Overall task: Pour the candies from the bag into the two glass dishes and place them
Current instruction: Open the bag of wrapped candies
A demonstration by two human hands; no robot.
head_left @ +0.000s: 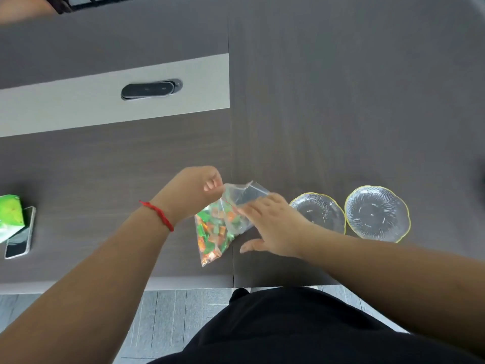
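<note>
A clear plastic bag [223, 222] full of green and orange wrapped candies hangs just above the grey table, near its front edge. My left hand [194, 190] pinches the bag's top left corner. My right hand [273, 227] has its fingers on the bag's upper right side, thumb spread out below. Two glass dishes with yellow rims sit side by side to the right: the nearer dish [321, 212] partly behind my right hand, the farther dish [378, 214] in full view. Both dishes hold nothing.
A phone [21, 235] lies at the left edge with a green packet [10, 214] on top of it. A black oval cable cover [149, 89] sits in a light grey strip [78, 101] further back. Another person's arm [23, 6] shows at the top left.
</note>
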